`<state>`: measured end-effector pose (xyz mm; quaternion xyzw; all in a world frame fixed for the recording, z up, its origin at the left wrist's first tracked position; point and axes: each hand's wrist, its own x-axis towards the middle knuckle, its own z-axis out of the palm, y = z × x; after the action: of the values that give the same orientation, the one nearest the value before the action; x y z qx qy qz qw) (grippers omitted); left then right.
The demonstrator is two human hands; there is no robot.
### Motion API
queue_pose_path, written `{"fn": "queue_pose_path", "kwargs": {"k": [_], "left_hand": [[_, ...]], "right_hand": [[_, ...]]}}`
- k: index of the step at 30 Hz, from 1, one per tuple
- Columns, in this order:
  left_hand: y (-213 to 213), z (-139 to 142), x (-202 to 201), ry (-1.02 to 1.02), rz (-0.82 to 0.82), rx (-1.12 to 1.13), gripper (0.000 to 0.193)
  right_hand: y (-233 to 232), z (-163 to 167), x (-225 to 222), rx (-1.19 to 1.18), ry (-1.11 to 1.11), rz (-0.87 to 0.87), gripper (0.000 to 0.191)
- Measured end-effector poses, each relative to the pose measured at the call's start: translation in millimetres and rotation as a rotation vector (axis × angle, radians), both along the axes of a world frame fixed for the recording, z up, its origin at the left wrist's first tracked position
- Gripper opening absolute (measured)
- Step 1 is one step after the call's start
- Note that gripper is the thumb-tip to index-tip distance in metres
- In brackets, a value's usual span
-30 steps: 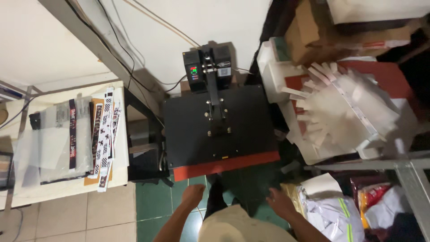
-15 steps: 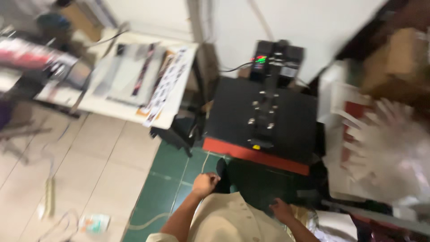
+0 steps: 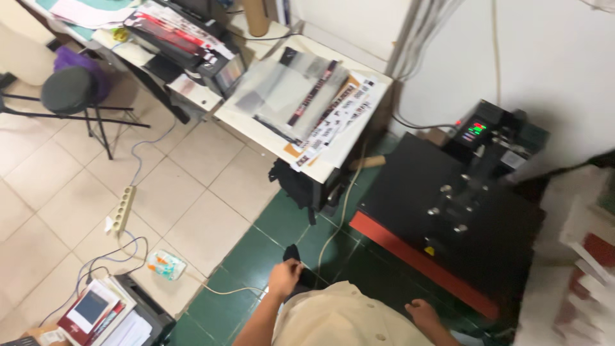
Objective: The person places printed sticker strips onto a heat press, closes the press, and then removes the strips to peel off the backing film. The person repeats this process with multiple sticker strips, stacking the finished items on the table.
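Note:
My left hand [image 3: 284,277] hangs low at my side above the green floor tiles, fingers curled in, with nothing visibly in it. My right hand [image 3: 423,314] is also down near my beige shirt [image 3: 346,317], close to the front edge of a black heat press [image 3: 461,224] with a red lower plate [image 3: 416,259]. The press is closed, its handle and control box [image 3: 493,134] at the back by the wall. Neither hand touches the press.
A white table [image 3: 307,109] with clear film sheets and printed strips stands left of the press. A black stool [image 3: 67,90], a power strip [image 3: 122,208] with cables, a stack of papers [image 3: 102,314] and a dark bag [image 3: 298,182] lie around the floor.
The view has swung left and tilted, so the press moved to the right of the frame and the floor, stool and desk came into sight. Both hands stay low near my body.

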<state>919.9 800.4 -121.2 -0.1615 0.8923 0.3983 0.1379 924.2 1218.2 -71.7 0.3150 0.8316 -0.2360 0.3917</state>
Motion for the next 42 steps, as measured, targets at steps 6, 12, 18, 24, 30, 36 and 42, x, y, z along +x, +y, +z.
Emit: {"fn": "queue_pose_path", "kwargs": {"k": [6,12,18,24,30,36,42], "left_hand": [[-71,14,-99,0.146,0.014,0.057,0.015],[-122,41,-249,0.318,0.098,0.098,0.016],[-114,75,-399,0.390,-0.006,-0.103,0.020],[-98,73,-458,0.259,0.048,-0.321,0.026],[-88,65,-463,0.368,0.244,0.022,0.017],[-73,141,-454,0.366,0.092,0.542,0.019],[-98,254,-418,0.349,-0.150,0.774,0.017]], "right_hand": [[-87,-15,-81,0.002,0.103,0.127,0.054],[-185,-9,-139,-0.265,0.401,-0.029,0.051],[-233,-10,-148,-0.403,0.434,0.062,0.048],[-231,-16,-168,-0.473,0.336,0.064,0.049],[-223,-7,-221,-0.521,0.378,0.115,0.047],[-260,63,-347,-0.968,0.478,0.085,0.057],[-297,146,-460,-1.904,-0.181,-0.849,0.070]]}}
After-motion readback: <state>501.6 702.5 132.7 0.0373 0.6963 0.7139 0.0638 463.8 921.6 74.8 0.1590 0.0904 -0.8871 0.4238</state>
